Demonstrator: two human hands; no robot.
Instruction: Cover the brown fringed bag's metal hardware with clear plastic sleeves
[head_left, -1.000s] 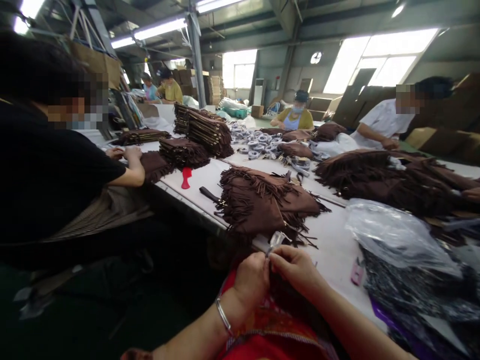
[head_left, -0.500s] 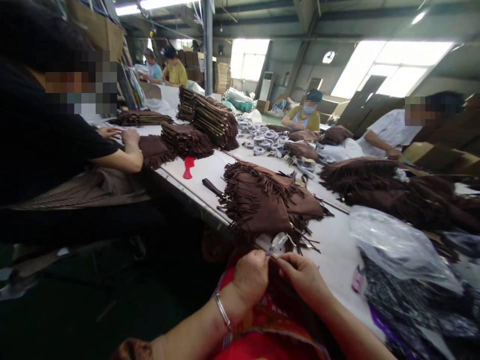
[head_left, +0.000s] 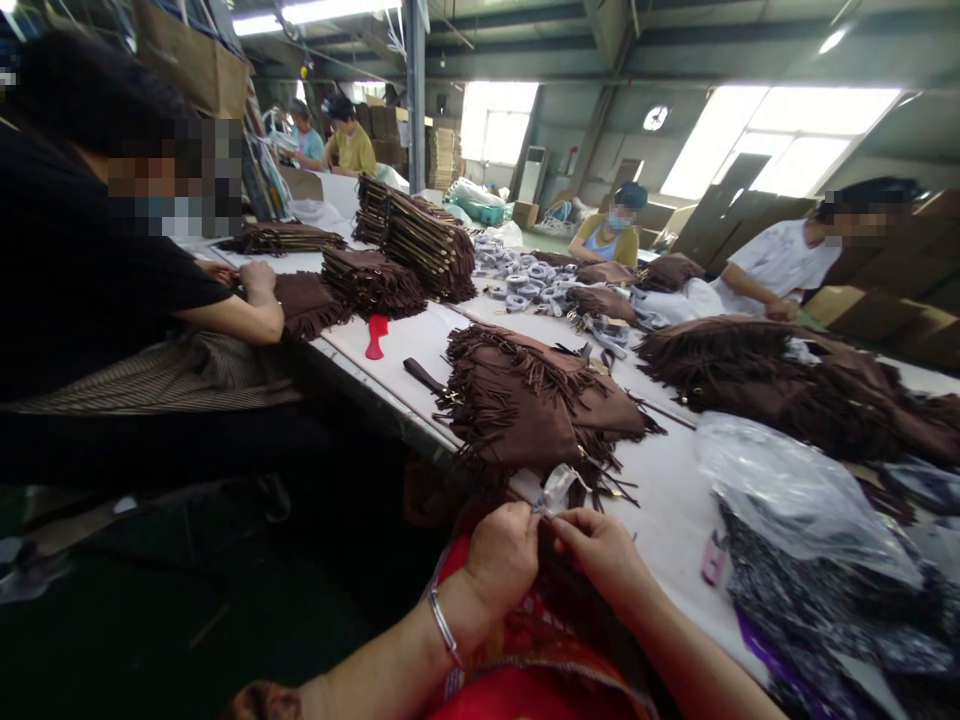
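Close to my body at the table's edge, my left hand (head_left: 501, 560), with a silver bangle on its wrist, is closed in a fist. A small piece in clear plastic wrap (head_left: 559, 488) sticks up from its fingers. My right hand (head_left: 601, 552) pinches thumb against fingers right beside it, the fingertips almost touching the left. What the right fingertips hold is too small to make out. Dark brown material hangs in shadow below both hands. Just beyond them lie brown fringed bags (head_left: 525, 400), with a dark wrist strap (head_left: 424, 377) at their left side.
Stacked fringed bags (head_left: 412, 235) stand farther back, near a red comb-like tool (head_left: 376, 336) and many grey-wrapped rings (head_left: 525, 275). To the right are more brown bags (head_left: 765, 385), a plastic bag (head_left: 802, 490) and a pink tool (head_left: 713, 558). Co-workers are around the table (head_left: 660, 490).
My hands stay together in nearly the same place, with only slight finger movement. The plastic-wrapped piece has turned slightly. The co-worker at the left has shifted a little.
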